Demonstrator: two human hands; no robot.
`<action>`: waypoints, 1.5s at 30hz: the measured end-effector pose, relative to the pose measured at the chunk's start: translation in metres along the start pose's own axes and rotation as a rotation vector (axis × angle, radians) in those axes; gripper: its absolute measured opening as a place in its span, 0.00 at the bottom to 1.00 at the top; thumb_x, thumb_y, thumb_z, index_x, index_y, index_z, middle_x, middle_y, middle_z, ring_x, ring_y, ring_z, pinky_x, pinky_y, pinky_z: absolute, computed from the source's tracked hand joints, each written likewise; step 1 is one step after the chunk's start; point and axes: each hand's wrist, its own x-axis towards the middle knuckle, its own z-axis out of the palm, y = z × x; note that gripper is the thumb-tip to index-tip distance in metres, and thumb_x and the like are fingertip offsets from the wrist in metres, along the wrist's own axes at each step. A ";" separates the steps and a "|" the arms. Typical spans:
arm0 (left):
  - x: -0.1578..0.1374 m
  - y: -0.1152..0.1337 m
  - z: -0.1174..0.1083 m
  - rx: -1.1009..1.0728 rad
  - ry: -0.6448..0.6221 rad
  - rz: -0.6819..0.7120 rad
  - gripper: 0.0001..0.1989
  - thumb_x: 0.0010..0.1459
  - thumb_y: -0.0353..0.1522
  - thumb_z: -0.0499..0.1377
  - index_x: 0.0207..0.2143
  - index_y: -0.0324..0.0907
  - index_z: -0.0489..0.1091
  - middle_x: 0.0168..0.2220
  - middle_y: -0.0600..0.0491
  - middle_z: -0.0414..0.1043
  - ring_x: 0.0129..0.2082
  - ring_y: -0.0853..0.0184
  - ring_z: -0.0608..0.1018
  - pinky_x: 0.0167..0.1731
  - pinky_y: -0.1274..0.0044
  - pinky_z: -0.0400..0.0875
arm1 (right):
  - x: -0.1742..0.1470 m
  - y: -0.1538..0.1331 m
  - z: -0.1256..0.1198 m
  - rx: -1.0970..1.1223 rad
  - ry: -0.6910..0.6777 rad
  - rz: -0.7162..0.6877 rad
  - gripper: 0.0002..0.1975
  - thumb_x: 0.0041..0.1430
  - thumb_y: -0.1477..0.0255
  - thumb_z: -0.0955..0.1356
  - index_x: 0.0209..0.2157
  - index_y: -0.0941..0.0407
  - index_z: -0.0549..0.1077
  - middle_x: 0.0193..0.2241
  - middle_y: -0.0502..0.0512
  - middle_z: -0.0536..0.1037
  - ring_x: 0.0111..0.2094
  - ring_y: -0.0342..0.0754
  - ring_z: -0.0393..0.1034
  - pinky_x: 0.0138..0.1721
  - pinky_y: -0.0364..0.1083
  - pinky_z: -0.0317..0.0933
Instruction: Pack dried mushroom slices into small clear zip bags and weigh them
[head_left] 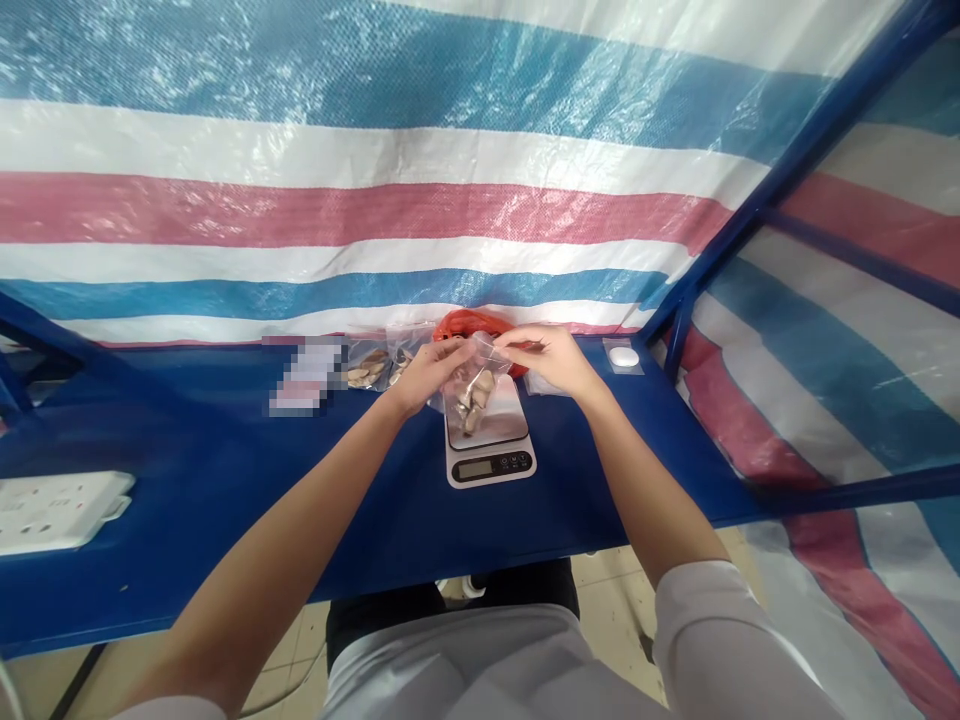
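Observation:
Between my two hands is a clear plastic bag (477, 391) with several pale brown, flat pieces inside. My left hand (437, 368) pinches the bag's upper left edge, and my right hand (546, 355) pinches its upper right edge. Under the bag is a digital kitchen scale (491, 468) with a shiny plate and a dark display; whether the bag rests on the plate I cannot tell. Just behind my hands lies an orange-red plastic bag (471, 322), partly covered by them.
Two filled clear bags, one of them a zip bag (367, 368), lie left of my hands beside a blurred-out patch (307, 378). A small bag with a white oval object (623, 356) lies at the right. A power strip (64, 512) sits on the blue table (247, 500) at far left.

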 end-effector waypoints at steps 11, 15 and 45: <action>-0.004 -0.020 0.024 -0.463 0.147 0.044 0.17 0.49 0.43 0.72 0.33 0.41 0.77 0.33 0.54 0.78 0.33 0.69 0.78 0.37 0.76 0.75 | 0.004 0.037 0.016 0.262 0.305 0.077 0.16 0.50 0.61 0.77 0.40 0.51 0.82 0.44 0.53 0.84 0.49 0.53 0.77 0.53 0.52 0.70; -0.001 -0.029 0.024 -0.471 0.179 0.051 0.17 0.50 0.44 0.72 0.33 0.40 0.77 0.34 0.53 0.79 0.33 0.69 0.79 0.38 0.77 0.75 | 0.001 0.051 0.030 0.405 0.374 0.342 0.20 0.45 0.56 0.77 0.38 0.53 0.82 0.39 0.54 0.84 0.43 0.53 0.79 0.43 0.51 0.74; 0.004 -0.051 0.014 -0.413 0.339 0.158 0.17 0.48 0.45 0.72 0.31 0.41 0.79 0.28 0.52 0.79 0.28 0.67 0.79 0.34 0.75 0.75 | -0.010 0.073 0.055 0.410 0.423 0.359 0.18 0.48 0.53 0.76 0.30 0.54 0.81 0.28 0.52 0.82 0.27 0.46 0.74 0.31 0.46 0.71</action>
